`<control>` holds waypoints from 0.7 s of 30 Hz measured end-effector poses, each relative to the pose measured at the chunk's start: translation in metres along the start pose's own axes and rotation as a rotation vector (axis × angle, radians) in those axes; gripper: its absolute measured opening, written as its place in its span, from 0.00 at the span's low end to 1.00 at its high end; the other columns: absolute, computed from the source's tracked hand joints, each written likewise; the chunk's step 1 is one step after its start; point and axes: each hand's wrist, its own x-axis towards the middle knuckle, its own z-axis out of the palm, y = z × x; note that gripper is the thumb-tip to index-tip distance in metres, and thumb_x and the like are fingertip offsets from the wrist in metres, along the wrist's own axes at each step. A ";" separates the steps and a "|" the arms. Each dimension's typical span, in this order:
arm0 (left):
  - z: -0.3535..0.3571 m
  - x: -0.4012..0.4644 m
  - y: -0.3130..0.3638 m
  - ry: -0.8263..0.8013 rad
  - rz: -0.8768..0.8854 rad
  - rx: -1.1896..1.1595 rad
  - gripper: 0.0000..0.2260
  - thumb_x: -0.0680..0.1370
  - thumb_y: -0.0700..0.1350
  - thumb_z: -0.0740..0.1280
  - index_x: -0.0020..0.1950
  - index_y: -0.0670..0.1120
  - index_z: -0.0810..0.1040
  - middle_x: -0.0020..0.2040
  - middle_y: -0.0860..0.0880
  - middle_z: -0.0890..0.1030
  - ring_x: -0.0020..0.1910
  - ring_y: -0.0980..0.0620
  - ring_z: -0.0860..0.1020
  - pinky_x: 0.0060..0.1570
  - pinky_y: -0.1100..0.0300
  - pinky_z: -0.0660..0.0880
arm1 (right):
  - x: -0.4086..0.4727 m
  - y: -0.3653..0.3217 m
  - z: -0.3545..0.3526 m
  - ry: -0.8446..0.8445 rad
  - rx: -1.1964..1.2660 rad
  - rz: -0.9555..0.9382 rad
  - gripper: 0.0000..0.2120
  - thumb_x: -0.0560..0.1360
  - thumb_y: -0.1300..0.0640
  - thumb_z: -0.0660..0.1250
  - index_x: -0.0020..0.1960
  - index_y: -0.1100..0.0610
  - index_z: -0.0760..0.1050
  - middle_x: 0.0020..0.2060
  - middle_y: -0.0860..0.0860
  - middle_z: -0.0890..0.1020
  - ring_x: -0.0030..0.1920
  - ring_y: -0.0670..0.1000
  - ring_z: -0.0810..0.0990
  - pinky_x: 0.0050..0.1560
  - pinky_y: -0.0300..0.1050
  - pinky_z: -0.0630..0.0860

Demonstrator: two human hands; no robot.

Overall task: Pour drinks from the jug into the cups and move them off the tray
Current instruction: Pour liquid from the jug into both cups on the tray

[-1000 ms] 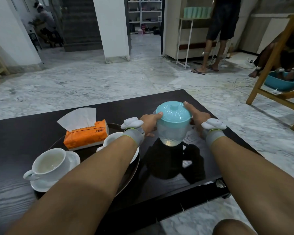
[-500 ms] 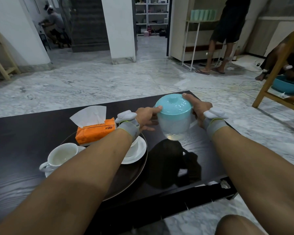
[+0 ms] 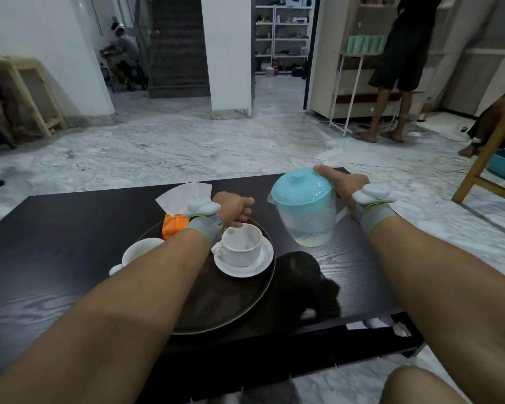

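1. Our right hand [image 3: 346, 186] grips the jug [image 3: 303, 209] from its right side, thumb lying over the edge of the turquoise lid [image 3: 301, 186], the fingers hidden behind the body.
2. We see the jug tilted to the left, its spout side leaning toward the tray [image 3: 231, 304], and its base looks lifted clear of the dark table [image 3: 41, 258]; a little pale liquid sits at its bottom.
3. Our left hand [image 3: 235, 208] is over the far rim of the tray, just behind the nearer cup; its fingers are curled under, and we cannot tell whether they hold anything.
4. We find a white cup [image 3: 241, 246] upright on its saucer [image 3: 245, 262] at the right part of the round brown tray, its handle turned to the left.
5. We see a second white cup [image 3: 139, 252] at the tray's left edge, partly covered by our left forearm.
6. We note an orange tissue box [image 3: 174, 225] at the back of the tray, a white tissue standing out of it, our left wrist crossing in front.
7. Both our wrists carry grey bands with white devices on top.
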 end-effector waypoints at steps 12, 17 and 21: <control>-0.051 0.006 -0.057 0.180 0.072 0.567 0.14 0.66 0.46 0.65 0.47 0.48 0.86 0.51 0.49 0.85 0.54 0.44 0.82 0.60 0.52 0.78 | -0.015 -0.004 0.021 -0.064 -0.167 -0.005 0.17 0.63 0.43 0.77 0.34 0.56 0.79 0.31 0.48 0.83 0.33 0.52 0.81 0.37 0.43 0.78; -0.051 0.000 -0.071 0.103 0.101 0.632 0.12 0.69 0.38 0.71 0.51 0.45 0.86 0.52 0.44 0.85 0.53 0.44 0.82 0.59 0.52 0.78 | -0.016 -0.004 0.029 -0.076 -0.278 -0.025 0.25 0.58 0.38 0.77 0.43 0.58 0.83 0.36 0.52 0.85 0.35 0.55 0.83 0.36 0.44 0.79; -0.051 0.002 -0.076 0.089 0.116 0.676 0.14 0.69 0.41 0.73 0.54 0.47 0.86 0.53 0.46 0.86 0.53 0.45 0.82 0.59 0.52 0.78 | -0.017 -0.006 0.034 -0.092 -0.353 -0.064 0.27 0.57 0.36 0.77 0.42 0.58 0.82 0.37 0.53 0.85 0.34 0.56 0.82 0.36 0.47 0.80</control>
